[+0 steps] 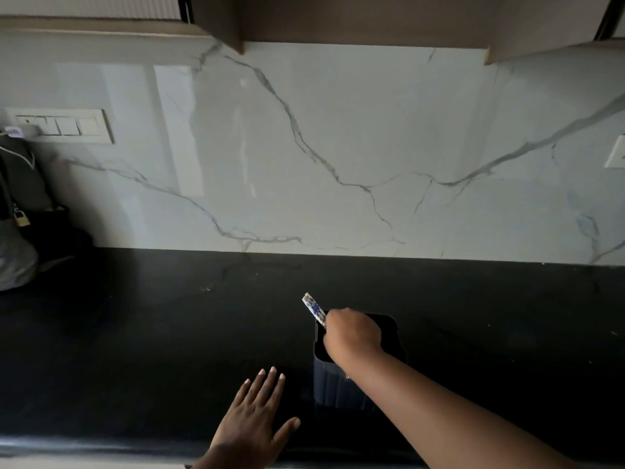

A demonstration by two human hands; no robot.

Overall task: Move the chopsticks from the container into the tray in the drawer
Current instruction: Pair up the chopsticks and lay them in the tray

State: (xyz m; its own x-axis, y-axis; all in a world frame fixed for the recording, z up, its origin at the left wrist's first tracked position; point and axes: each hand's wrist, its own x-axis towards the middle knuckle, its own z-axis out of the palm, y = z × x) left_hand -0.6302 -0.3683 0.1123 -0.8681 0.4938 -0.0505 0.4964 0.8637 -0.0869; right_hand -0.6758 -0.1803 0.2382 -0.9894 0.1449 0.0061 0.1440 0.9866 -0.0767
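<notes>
Pick step in hand: right hand [351,333] reaching into the mouth of the dark container [358,377] on the black table [135,333], grip curled round the chopsticks [314,308], apparently grasping them. Blue-and-white patterned ends sticking out up and to the left of the knuckles, tilted; lower part hidden inside the container and behind the hand. Left hand [257,414] flat on the table just left of the container, fingers spread, released, holding nothing. Drawer and tray not in view. Next move probably: lift straight clear of the rim, then carry down to the drawer.
</notes>
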